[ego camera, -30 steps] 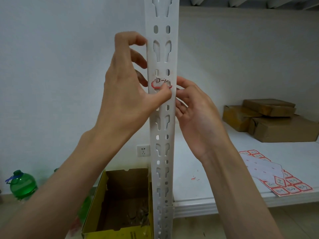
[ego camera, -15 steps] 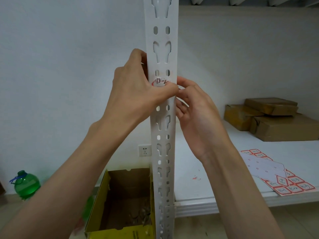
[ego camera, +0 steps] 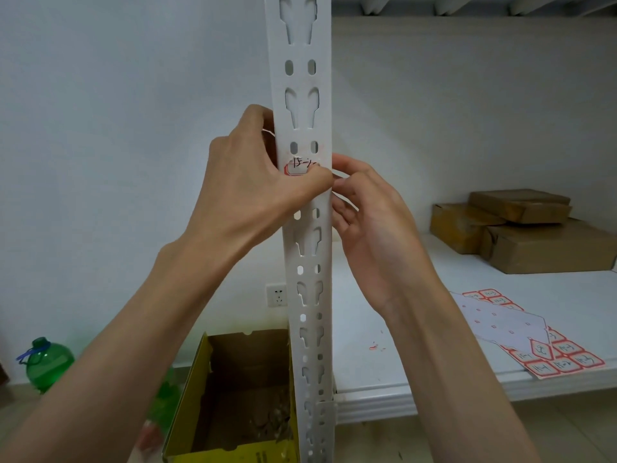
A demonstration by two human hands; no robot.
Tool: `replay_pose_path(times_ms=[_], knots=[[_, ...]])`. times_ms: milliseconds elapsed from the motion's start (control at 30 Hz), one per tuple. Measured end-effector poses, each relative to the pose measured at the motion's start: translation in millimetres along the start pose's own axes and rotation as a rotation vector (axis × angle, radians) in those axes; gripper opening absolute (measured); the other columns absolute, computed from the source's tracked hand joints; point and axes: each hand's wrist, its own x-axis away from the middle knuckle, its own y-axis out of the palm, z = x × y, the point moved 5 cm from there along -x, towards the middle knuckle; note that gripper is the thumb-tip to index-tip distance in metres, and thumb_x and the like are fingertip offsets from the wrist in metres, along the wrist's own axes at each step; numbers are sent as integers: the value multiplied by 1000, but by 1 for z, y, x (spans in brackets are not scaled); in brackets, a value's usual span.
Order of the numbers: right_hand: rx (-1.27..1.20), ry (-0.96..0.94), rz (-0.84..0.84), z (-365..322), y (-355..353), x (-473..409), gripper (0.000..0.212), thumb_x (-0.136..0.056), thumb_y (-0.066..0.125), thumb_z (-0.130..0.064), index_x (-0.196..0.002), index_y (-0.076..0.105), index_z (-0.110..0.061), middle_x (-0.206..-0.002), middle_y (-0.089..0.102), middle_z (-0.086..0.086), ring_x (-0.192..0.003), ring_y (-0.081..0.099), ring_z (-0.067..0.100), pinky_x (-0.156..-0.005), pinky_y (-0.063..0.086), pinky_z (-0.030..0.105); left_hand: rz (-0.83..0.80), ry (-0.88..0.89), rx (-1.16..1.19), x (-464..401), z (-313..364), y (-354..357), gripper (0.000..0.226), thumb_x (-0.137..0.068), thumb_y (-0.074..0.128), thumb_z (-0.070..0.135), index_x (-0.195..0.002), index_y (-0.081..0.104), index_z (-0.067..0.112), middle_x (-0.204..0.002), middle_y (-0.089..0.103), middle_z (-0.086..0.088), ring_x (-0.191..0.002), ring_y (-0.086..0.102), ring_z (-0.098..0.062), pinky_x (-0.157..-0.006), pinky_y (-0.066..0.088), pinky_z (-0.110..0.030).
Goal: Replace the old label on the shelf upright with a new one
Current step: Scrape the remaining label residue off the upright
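- Shelf upright [ego camera: 302, 95]: white slotted steel post, vertical, centre of view; slots and keyholes run its whole length.
- Label [ego camera: 300, 167]: red-bordered sticker with handwritten characters, on the front face of the upright just below a pair of oval holes; its lower part is hidden under a thumb.
- Left hand [ego camera: 257, 182]: wrapped round the upright's left edge, thumb pressed across the label's lower right. Grip: grasping the upright, thumb bearing on the sticker.
- Right hand [ego camera: 367, 208]: at the upright's right edge, fingertips curled in beside the left thumb. Whether it pinches a label edge cannot be told.
- Label sheet [ego camera: 521, 332]: on the shelf board [ego camera: 567, 285] at right, mostly peeled, some red-bordered stickers left at its ends.
- Step, as judged: working the label's right edge.
- Handling note: keep the post braced with the left hand; rub or lift from one corner, slowly and flat to the metal, so the paper does not tear over the holes.
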Motion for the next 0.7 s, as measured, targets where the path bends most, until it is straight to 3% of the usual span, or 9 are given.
replay_pose_path(times_ms=[100, 267, 700], knots=[[1, 1, -3, 1, 0, 0, 29, -101, 45, -8, -123, 64, -14, -107, 77, 1, -102, 73, 18, -99, 55, 36, -31, 8, 39, -1, -2, 0, 52, -65, 64, 51, -109, 48, 27, -84, 54, 30, -71, 53, 28, -61, 42, 2], [7, -2, 5, 1, 2, -1, 28, -102, 45, -9, -122, 64, -14, -108, 77, 2, -102, 73, 18, -98, 56, 35, -86, -15, 84, -5, -4, 0, 57, -63, 67, 49, -113, 48, 28, -88, 58, 28, -73, 56, 26, -59, 44, 0], [29, -17, 20, -1, 1, 2, 25, -103, 45, -12, -112, 66, -20, -107, 76, 4, -102, 72, 18, -97, 56, 33, -48, -30, 4, -5, 1, 2, 49, -63, 59, 52, -103, 49, 26, -84, 57, 19, -76, 55, 5, -54, 38, -8]])
